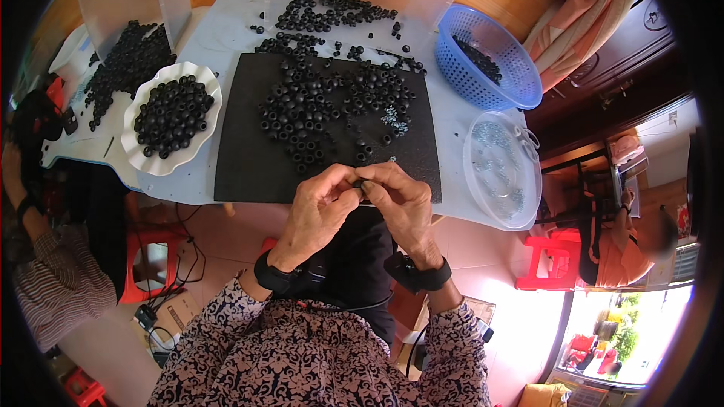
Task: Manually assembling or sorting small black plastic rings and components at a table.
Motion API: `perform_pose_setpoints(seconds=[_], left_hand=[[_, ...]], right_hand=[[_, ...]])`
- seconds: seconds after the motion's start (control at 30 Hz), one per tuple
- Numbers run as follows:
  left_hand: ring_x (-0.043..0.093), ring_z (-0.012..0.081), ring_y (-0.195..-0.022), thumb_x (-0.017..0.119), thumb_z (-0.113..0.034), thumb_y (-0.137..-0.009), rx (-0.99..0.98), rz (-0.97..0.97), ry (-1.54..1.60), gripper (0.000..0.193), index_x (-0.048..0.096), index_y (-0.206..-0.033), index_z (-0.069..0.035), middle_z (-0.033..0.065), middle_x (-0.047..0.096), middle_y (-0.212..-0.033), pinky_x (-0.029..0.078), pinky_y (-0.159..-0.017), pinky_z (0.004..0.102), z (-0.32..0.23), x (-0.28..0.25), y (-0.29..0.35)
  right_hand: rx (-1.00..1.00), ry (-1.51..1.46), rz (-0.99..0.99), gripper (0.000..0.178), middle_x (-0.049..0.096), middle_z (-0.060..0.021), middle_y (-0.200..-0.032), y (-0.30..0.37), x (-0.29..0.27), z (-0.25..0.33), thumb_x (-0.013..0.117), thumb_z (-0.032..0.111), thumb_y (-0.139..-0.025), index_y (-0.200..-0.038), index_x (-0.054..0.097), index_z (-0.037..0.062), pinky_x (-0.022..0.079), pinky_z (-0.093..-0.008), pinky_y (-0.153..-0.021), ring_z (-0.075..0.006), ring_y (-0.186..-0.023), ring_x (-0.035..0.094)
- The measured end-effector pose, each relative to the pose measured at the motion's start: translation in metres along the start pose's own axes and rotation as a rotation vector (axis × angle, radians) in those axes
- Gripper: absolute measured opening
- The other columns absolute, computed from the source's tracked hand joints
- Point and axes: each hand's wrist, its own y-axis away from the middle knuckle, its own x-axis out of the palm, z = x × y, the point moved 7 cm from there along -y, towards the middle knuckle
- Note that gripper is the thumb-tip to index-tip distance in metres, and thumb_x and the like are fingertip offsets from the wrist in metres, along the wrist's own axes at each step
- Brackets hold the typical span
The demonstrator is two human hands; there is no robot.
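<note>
My left hand (326,207) and my right hand (400,203) meet at the near edge of a black mat (245,143). Both are closed, thumbs and fingertips pinched together around a small black bead (360,184), mostly covered by the fingers. Just beyond them, many loose black beads (298,117) with large holes are spread over the mat. A little cluster of small pale, clear pieces (394,120) lies among them on the right. To the left, a white scalloped plate (136,152) holds a heap of the same black beads.
At the back right stands a blue perforated basket (483,90) with black items inside. Nearer, a clear round tray (486,207) holds small clear pieces, with scissors (528,142) at its rim. More black beads (128,68) pile up at back left. Other people sit left and far right.
</note>
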Motion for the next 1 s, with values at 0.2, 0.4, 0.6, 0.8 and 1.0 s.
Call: perform_pose_setpoints(seconds=[0.2,0.4,0.6,0.8,1.0], left_hand=[[0.054,0.0042,-0.074,0.057,-0.004,-0.092,-0.054,0.035,0.026,0.014,0.061,-0.104,0.002,0.0009,0.061,-0.083,0.047,-0.067,0.0203,0.0,0.0,0.001],[0.05,0.0027,-0.071,0.058,-0.005,-0.091,-0.071,0.035,0.029,0.014,0.062,-0.103,0.002,-0.0011,0.06,-0.081,0.043,-0.062,0.0197,0.004,-0.004,0.0],[0.05,0.0023,-0.071,0.06,-0.005,-0.09,-0.081,0.064,0.028,0.013,0.065,-0.099,0.002,-0.0024,0.06,-0.08,0.042,-0.063,0.0197,-0.006,-0.003,-0.004],[0.053,0.0031,-0.075,0.061,-0.005,-0.089,-0.088,0.118,-0.064,0.011,0.067,-0.095,0.002,-0.0025,0.061,-0.081,0.044,-0.067,0.02,-0.004,-0.007,-0.006],[0.051,0.0025,-0.073,0.061,-0.006,-0.09,-0.084,0.109,-0.035,0.012,0.066,-0.096,0.002,-0.0019,0.062,-0.079,0.043,-0.064,0.02,-0.003,-0.004,-0.007]], right_hand=[[-0.071,0.047,0.014,0.032,0.061,-0.0094,-0.108,0.006,-0.003,-0.003,0.051,-0.012,-0.088,-0.117,0.065,-0.0037,0.053,-0.0248,-0.083,-0.0137,-0.094,0.062],[-0.138,0.101,-0.05,0.041,0.058,-0.007,-0.108,0.009,0.005,-0.001,0.062,-0.011,-0.081,-0.12,0.065,0.001,0.052,-0.0246,-0.082,-0.0129,-0.09,0.06],[-0.24,0.255,-0.18,0.047,0.059,-0.0069,-0.107,0.015,0.006,-0.001,0.07,-0.01,-0.075,-0.119,0.066,0.0047,0.053,-0.0259,-0.08,-0.0128,-0.087,0.06],[-0.239,0.318,-0.256,0.042,0.062,-0.0073,-0.106,0.018,0.009,0.001,0.072,-0.009,-0.074,-0.114,0.068,0.0035,0.053,-0.0269,-0.077,-0.0138,-0.087,0.061],[-0.339,0.409,-0.357,0.035,0.065,-0.0095,-0.105,0.022,0.013,0.0,0.074,-0.008,-0.072,-0.106,0.069,0.002,0.054,-0.0292,-0.075,-0.0182,-0.084,0.063]])
